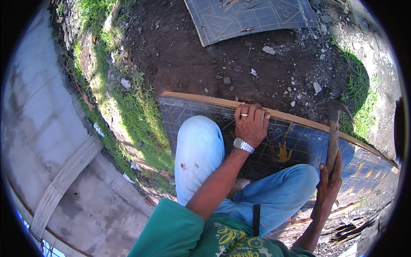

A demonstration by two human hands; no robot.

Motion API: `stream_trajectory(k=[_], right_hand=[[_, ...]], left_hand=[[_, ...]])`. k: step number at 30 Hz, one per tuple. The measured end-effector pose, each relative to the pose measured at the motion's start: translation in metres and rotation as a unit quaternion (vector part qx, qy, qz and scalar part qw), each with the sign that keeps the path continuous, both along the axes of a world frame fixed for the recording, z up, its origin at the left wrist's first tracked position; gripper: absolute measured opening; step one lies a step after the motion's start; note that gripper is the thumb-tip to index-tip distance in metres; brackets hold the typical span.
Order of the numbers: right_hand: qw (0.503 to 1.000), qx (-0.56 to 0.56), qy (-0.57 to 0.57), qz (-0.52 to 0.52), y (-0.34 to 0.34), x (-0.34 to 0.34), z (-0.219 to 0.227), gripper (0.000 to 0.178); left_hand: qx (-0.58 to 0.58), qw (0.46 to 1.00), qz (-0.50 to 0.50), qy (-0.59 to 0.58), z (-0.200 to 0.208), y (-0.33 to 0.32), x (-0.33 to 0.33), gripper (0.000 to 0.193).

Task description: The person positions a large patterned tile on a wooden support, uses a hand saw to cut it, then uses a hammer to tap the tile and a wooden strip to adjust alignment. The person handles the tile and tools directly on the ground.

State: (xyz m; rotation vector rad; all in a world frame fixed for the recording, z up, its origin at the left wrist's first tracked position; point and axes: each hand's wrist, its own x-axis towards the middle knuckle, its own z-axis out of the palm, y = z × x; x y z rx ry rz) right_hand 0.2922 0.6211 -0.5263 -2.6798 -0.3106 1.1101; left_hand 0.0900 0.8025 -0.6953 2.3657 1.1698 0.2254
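Observation:
A dark blue plywood panel [195,110] with printed grid lines and yellow figures stands tilted in front of my knees. Along its upper edge runs a long wooden strip [295,118]. My left hand [253,126], with a ring and a metal watch, is closed over this strip and the panel's edge near the middle; its fingertips are partly hidden. Off to the right, my right hand [329,182] is wrapped round the wooden handle of a claw hammer [333,135]. The hammer is upright, its metal head above the panel's right part and apart from my left hand.
Another dark printed panel [252,19] lies on the bare soil ahead, with thin dark pieces on it. Stones [268,50] dot the dirt. Grass [139,124] borders a concrete surface [47,115] on the left. Dark splintered wood [349,229] lies at the lower right.

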Motion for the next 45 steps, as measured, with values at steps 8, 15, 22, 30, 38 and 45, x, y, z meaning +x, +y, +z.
stream_trajectory(k=[8, 15, 22, 30, 38, 45], right_hand=[[0.987, 0.006, 0.089, -0.131, 0.017, -0.018, 0.008, 0.07], [0.962, 0.186, 0.17, -0.104, 0.112, -0.031, 0.024, 0.072], [0.905, 0.26, 0.301, 0.15, 0.228, -0.039, -0.049, 0.071], [0.852, 0.187, 0.234, 0.429, 0.286, -0.072, -0.08, 0.068], [0.896, 0.151, 0.298, 0.293, 0.315, -0.074, -0.056, 0.063], [0.859, 0.165, 0.244, 0.419, 0.304, -0.084, -0.067, 0.067]], left_hand=[[-0.009, 1.0, 0.003, 0.004, 0.004, 0.0, 0.0, 0.018], [0.023, 1.0, -0.013, 0.006, 0.006, -0.001, -0.001, 0.019], [0.025, 0.997, -0.037, 0.056, -0.002, -0.005, -0.008, 0.029], [0.004, 0.998, -0.028, 0.055, -0.009, -0.011, -0.011, 0.032], [-0.037, 0.996, -0.036, 0.068, -0.014, -0.01, -0.013, 0.04], [-0.034, 0.998, -0.029, 0.044, -0.018, -0.013, -0.012, 0.034]])
